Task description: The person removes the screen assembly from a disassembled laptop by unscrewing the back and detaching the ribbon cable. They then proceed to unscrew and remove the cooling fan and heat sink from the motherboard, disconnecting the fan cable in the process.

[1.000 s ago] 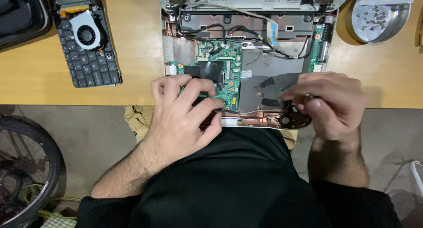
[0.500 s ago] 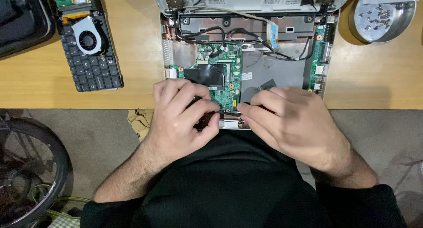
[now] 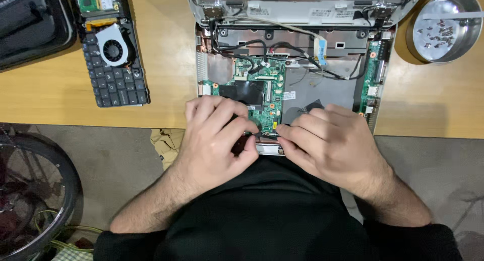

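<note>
While opened, laptop (image 3: 302, 84) bares green board (image 3: 262, 87).

Board edge (image 3: 267, 135) under hands (image 3: 272, 140)

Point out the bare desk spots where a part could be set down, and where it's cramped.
Bare wood lies between the keyboard and the laptop base, along the desk edge left of the keyboard, and below the screw bowl on the right. It is crowded at the base's front edge, where the left hand and right hand meet by the green board.
</note>
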